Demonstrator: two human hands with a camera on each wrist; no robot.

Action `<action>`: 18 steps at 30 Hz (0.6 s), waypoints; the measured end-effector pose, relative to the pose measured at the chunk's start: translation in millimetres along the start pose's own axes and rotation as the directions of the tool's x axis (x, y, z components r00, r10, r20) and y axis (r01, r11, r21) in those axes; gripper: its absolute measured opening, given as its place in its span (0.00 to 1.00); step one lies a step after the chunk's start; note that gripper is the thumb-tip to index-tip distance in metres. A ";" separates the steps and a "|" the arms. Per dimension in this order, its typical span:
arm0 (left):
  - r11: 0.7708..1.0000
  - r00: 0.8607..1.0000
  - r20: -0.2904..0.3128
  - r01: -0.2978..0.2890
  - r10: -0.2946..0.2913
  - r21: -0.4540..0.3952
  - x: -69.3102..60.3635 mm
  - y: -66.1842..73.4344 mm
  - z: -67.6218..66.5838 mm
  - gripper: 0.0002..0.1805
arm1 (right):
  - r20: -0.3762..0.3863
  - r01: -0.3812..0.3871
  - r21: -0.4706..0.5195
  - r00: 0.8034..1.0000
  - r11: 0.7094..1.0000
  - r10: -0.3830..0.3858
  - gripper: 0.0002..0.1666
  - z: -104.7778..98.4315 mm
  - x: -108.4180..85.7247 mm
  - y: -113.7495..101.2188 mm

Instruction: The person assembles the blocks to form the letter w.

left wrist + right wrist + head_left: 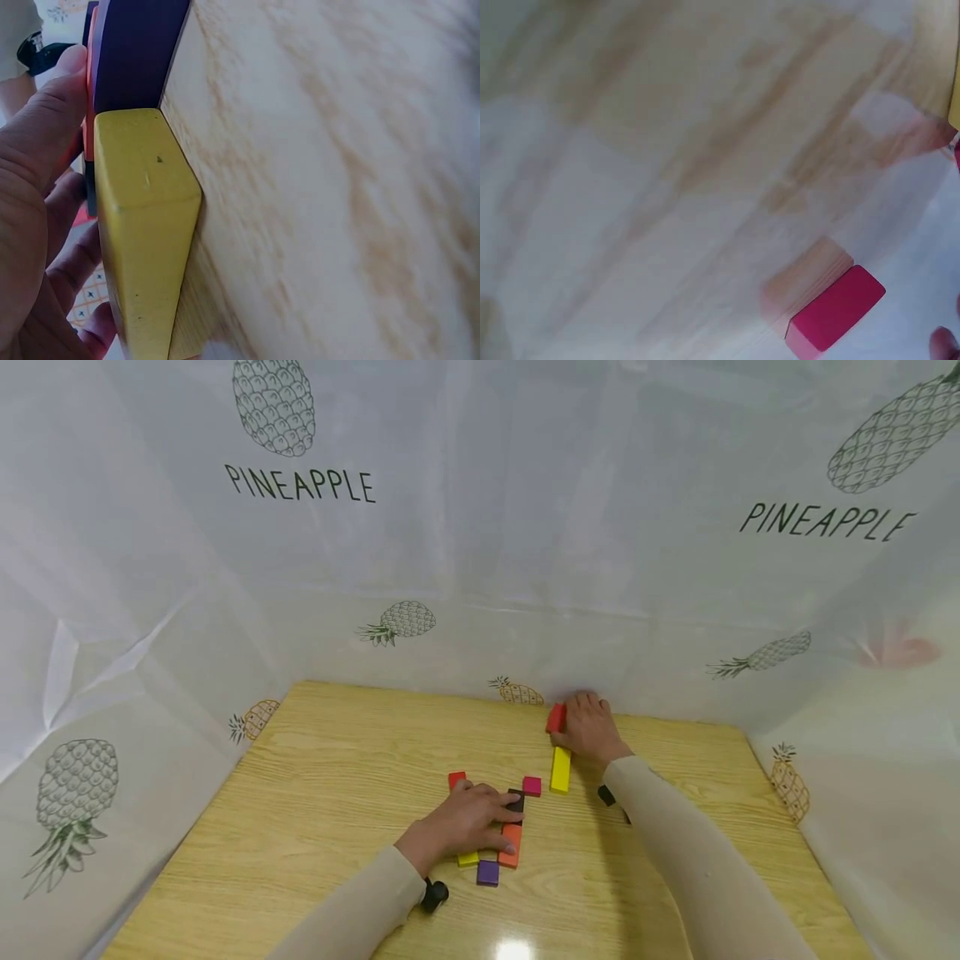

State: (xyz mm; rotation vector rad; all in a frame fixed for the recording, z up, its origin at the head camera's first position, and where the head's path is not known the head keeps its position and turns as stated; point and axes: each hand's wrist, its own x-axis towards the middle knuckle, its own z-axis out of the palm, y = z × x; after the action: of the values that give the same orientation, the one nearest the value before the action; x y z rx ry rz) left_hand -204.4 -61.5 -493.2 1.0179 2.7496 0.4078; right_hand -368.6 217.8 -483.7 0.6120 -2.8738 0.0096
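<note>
My left hand (468, 821) lies over a cluster of blocks, its fingers extended across a black block (516, 800) and the thumb on an orange block (510, 846). Under and beside that hand are a yellow block (150, 210), a purple block (487, 872) and a partly covered red block (457, 779). At the table's back edge, my right hand (592, 727) is beside a red block (556, 718), its thumb near where that block meets a long yellow block (560, 770). The right fingers' undersides are hidden. In the right wrist view, fingertips (943, 343) show near a magenta-red block (834, 311).
A small magenta block (532, 787) sits between the left cluster and the long yellow block. White sheeting (480, 552) printed with pineapples rises behind and at both sides of the wooden table (337, 752). Black wrist gear (434, 895) shows by the left wrist.
</note>
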 end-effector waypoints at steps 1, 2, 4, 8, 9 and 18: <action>1.000 1.000 0.001 -0.001 0.001 0.003 0.0 1.1 0.1 0.31 | -0.006 0.008 -0.001 1.000 1.000 -0.008 0.42 0.0 -2.0 0.2; 1.000 1.000 0.003 -0.001 0.001 0.007 0.2 1.9 0.1 0.32 | -0.014 0.018 -0.001 1.000 1.000 -0.018 0.42 0.1 -3.9 0.5; 1.000 1.000 0.007 -0.001 0.001 0.014 0.4 3.1 0.0 0.32 | -0.035 0.035 0.003 0.999 0.999 -0.035 0.41 0.5 -7.4 1.1; 1.000 1.000 0.014 -0.001 0.001 0.017 0.5 3.6 -0.3 0.32 | -0.092 0.075 -0.017 0.993 0.997 -0.077 0.41 -0.5 -13.7 1.5; 1.000 1.000 0.014 -0.002 0.002 0.017 0.4 3.6 -0.5 0.32 | -0.103 0.085 -0.025 0.991 0.996 -0.087 0.41 -1.1 -15.1 1.6; 1.000 1.000 0.005 -0.016 0.016 -0.013 -0.6 1.6 -2.0 0.33 | -0.102 0.143 -0.102 0.983 0.984 -0.154 0.39 -16.3 -31.6 -0.5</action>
State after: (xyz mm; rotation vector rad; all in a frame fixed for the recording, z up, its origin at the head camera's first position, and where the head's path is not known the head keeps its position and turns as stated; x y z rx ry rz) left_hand -203.5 -61.1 -490.7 1.0372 2.7323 0.4241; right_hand -336.9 230.9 -474.1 0.7806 -2.6990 -0.1105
